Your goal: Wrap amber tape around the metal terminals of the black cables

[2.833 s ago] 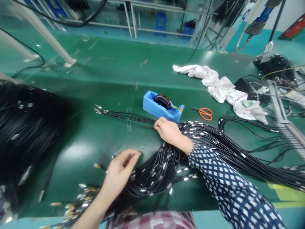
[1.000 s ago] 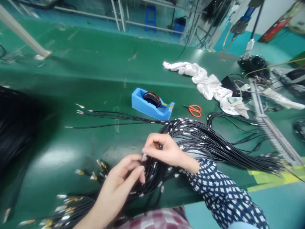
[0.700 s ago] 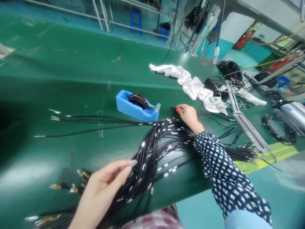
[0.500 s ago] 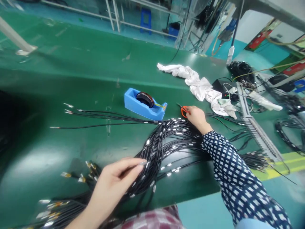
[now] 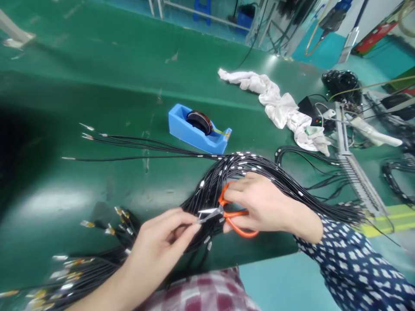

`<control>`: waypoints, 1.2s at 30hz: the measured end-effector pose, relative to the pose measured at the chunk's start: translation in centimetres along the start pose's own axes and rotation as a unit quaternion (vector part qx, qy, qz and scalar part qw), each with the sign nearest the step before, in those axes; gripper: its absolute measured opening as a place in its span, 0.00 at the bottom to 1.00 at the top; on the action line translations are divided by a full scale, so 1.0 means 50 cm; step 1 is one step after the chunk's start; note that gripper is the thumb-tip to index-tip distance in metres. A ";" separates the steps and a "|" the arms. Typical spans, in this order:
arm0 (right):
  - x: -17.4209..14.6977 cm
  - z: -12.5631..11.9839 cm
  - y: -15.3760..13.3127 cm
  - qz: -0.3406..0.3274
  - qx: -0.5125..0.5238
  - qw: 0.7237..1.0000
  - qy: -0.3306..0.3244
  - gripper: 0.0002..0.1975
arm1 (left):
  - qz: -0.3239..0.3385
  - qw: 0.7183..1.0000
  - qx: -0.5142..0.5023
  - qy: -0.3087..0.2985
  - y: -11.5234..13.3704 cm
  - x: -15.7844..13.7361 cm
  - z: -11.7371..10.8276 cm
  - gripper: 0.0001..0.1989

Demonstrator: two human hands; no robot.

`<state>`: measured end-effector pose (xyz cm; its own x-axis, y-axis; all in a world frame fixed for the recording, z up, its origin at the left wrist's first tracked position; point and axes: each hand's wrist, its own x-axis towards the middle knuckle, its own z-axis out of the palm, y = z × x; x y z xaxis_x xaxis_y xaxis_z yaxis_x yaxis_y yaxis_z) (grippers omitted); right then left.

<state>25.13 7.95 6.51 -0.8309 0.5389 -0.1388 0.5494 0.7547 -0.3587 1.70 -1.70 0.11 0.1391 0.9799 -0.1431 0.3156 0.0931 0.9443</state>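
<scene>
on the green table, leave the black cable bundle slack. brace the right hand, with fingers curled around the orange handles; steady the left hand, with thumb and forefinger pressed together. guide the scissors, slightly parted above the bundle, clear of skin, toward the small part pinched there, mostly hidden.

Right hand: orange-handled scissors | left hand: pinching at their tips | blue tape dispenser: beyond black cables

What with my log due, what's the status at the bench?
Right hand gripping orange-handled scissors, blades parted. Left hand at their tips, hold unclear. Black cables close around; blue tape dispenser apart from both hands.
</scene>
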 end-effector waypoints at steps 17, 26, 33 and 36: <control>0.023 -0.009 -0.001 -0.070 -0.093 0.991 -0.067 0.23 | 0.081 0.994 0.076 -0.025 -0.003 -0.009 -0.005 0.06; 0.021 0.004 -0.004 -0.091 -0.104 0.988 -0.075 0.20 | 0.138 0.988 0.063 0.008 0.013 -0.005 -0.002 0.06; 0.025 0.002 -0.002 -0.082 -0.056 0.992 -0.075 0.21 | 0.171 0.983 0.059 0.014 0.012 -0.004 -0.006 0.08; 0.027 -0.005 -0.006 -0.061 -0.037 0.995 -0.073 0.22 | 0.158 0.986 0.058 -0.006 0.009 -0.006 -0.009 0.08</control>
<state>23.86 8.53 6.64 -0.8931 0.3854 -0.2321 0.4437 0.8397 -0.3131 1.40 -1.90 0.70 0.2580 0.9546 0.1488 0.3605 -0.2380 0.9019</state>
